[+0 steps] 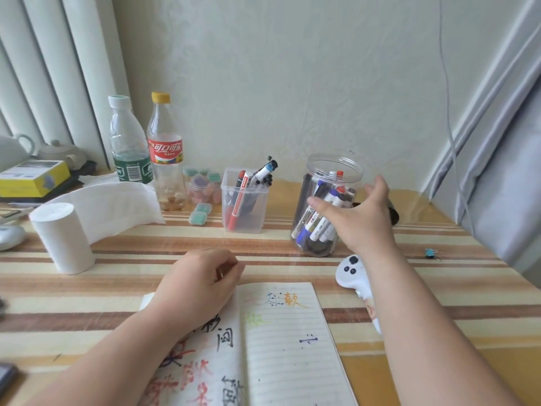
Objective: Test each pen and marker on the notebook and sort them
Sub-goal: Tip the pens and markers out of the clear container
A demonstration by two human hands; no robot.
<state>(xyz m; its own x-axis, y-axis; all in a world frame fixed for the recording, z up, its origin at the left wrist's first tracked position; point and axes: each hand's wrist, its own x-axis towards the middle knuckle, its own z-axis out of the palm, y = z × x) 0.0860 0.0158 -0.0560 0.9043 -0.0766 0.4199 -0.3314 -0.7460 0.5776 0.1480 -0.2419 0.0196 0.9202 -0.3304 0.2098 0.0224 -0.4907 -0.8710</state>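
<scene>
Two hands, both empty. Head view: your right hand [357, 218], fingers spread, is at the round clear jar [314, 171] of markers [316, 224], right of centre. Your left hand [199, 276], curled, rests on the open notebook [287, 347] at bottom centre. Step looks like fetching the next marker. Next: pinch one at the jar mouth, then uncap and scribble.

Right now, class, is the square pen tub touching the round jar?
Apart. The head view shows a strip of striped tablecloth between the square pen tub and the round jar.
</scene>
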